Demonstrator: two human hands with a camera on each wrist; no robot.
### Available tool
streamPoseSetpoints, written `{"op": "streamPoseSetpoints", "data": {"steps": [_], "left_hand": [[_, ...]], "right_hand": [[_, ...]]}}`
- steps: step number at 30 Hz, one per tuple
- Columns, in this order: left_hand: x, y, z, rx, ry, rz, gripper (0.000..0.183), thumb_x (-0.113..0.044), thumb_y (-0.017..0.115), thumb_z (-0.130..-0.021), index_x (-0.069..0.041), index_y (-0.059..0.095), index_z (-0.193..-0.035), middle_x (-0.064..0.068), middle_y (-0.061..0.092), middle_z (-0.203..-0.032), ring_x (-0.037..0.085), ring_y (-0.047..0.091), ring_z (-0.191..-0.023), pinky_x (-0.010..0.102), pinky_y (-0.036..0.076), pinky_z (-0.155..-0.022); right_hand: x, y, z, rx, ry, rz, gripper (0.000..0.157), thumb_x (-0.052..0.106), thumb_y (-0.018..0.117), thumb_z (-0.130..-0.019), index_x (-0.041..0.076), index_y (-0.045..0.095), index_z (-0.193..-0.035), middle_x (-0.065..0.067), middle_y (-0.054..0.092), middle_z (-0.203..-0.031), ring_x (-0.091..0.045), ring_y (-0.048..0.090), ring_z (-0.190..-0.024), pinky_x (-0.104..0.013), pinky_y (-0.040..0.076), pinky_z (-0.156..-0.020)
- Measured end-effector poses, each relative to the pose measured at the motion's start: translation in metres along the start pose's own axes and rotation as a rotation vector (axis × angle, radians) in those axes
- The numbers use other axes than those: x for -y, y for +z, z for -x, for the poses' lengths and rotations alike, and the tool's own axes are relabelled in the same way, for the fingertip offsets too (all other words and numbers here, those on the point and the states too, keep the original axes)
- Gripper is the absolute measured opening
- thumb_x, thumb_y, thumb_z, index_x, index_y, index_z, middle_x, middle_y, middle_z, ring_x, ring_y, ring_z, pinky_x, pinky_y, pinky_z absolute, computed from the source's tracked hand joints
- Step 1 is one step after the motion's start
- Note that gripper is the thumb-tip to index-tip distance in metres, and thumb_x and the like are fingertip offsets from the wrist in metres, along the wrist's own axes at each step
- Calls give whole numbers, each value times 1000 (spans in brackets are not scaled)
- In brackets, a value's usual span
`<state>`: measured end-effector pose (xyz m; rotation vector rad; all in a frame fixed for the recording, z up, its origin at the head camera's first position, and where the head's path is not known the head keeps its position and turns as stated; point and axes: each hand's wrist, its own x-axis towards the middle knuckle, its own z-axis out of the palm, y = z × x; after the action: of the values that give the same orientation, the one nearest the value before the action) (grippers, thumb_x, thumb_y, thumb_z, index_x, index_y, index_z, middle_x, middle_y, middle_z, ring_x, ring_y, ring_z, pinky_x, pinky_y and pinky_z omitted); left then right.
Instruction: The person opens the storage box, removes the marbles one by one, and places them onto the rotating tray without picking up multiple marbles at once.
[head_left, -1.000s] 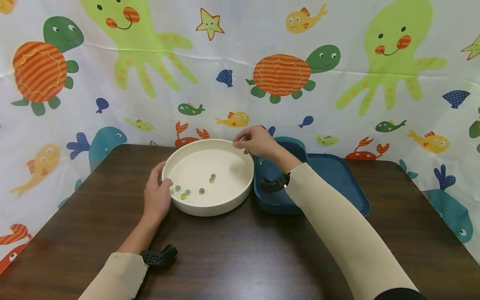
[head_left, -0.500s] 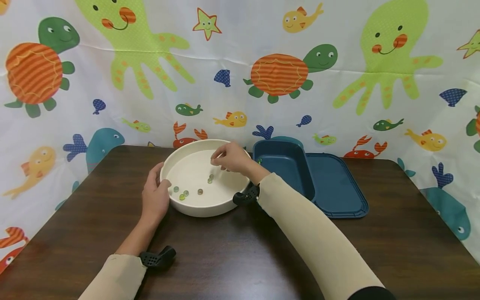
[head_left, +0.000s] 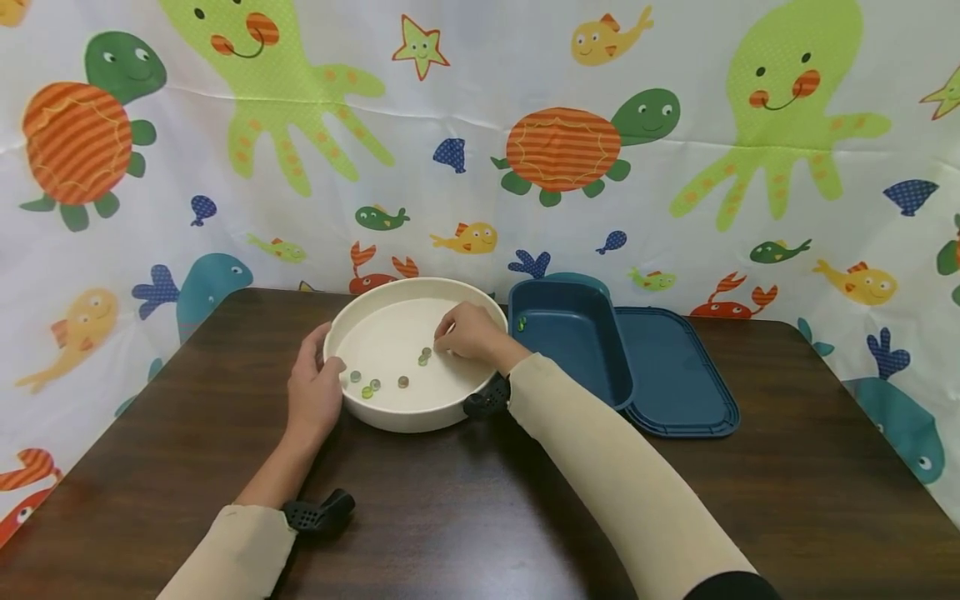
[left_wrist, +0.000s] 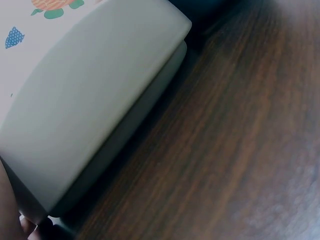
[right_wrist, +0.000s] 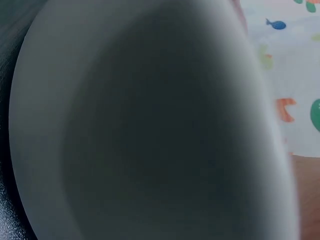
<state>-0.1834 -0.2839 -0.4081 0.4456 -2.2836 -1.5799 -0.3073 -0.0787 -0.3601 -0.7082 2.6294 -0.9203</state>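
My left hand grips the left rim of a round cream tray, thumb over the inside edge. Inside the tray, my right hand is bent down with its fingertips just right of a pair of small greenish glass marbles; nothing is seen in its fingers. Several more marbles, including a yellow-green marble and a brownish marble, lie at the tray's front left. Up close, the left wrist view shows the tray's outer wall; the right wrist view is mostly filled by the blurred tray.
A deep blue box stands right of the tray, with a green marble at its left side. Its flat blue lid lies beside it. All rest on a dark wooden table before a sea-animal curtain.
My right hand has moved left from the tray's back right rim, then down and forward beside the marble pair. The left hand keeps its grip. The marbles lie as before.
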Motion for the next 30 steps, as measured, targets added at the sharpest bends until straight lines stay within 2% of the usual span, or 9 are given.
{"op": "streamPoseSetpoints", "data": {"steps": [4, 9, 13, 16, 20, 24, 27, 30], "left_hand": [[0, 0, 0, 0, -2, -2, 63, -16, 31, -100, -16, 21, -162, 8, 23, -169, 30, 30, -154, 53, 29, -123], [1, 1, 1, -5, -1, -1, 63, -15, 31, -99, -16, 22, -162, 7, 24, -169, 29, 30, -154, 52, 29, -124], [0, 1, 1, -3, 2, 5, 63, -15, 31, -99, -16, 22, -162, 7, 24, -169, 29, 29, -154, 52, 28, -124], [-1, 0, 1, -7, 4, 5, 63, -15, 31, -99, -16, 22, -162, 7, 24, -169, 28, 29, -154, 51, 28, -124], [-2, -1, 0, -8, 7, 4, 63, -16, 31, -100, -17, 22, -162, 6, 24, -169, 29, 30, -154, 52, 29, -123], [-2, -2, 0, -4, 3, 9, 62, -16, 32, -100, -17, 23, -162, 6, 25, -169, 29, 31, -154, 52, 29, -123], [-1, -2, 0, -3, 5, 10, 62, -15, 32, -100, -17, 24, -161, 6, 25, -169, 28, 32, -153, 51, 29, -123], [1, -1, -1, -4, 11, 14, 62, -15, 32, -99, -16, 25, -161, 6, 26, -168, 27, 33, -153, 50, 29, -123]], "right_hand": [[1, 1, 1, -4, -11, 5, 15, 15, 72, -91, 5, 79, -100, -2, 67, -73, -7, 53, -57, -17, 44, -54], [2, -4, 3, -10, -33, 18, 24, 17, 72, -91, 5, 76, -111, -7, 74, -88, -8, 59, -62, -17, 47, -56], [0, -22, 6, -17, -48, -36, 27, 22, 70, -93, 7, 74, -116, -10, 74, -101, -19, 71, -79, -19, 51, -61], [-4, -42, 9, -56, -53, -99, 27, 24, 67, -96, 9, 73, -118, -11, 72, -107, -30, 73, -93, -24, 55, -67], [-19, -67, 12, -153, -30, -141, 26, 26, 66, -97, 10, 74, -115, -11, 72, -107, -33, 71, -95, -35, 60, -75], [-42, -84, 14, -216, 25, -186, 29, 26, 63, -98, 8, 72, -119, -12, 71, -112, -28, 68, -92, -43, 61, -83], [-57, -92, 16, -232, 63, -219, 31, 25, 62, -99, 7, 70, -123, -13, 69, -118, -27, 68, -94, -41, 60, -84], [-68, -98, 17, -236, 89, -221, 30, 24, 62, -99, 7, 71, -122, -13, 69, -119, -25, 67, -93, -34, 59, -79]]}}
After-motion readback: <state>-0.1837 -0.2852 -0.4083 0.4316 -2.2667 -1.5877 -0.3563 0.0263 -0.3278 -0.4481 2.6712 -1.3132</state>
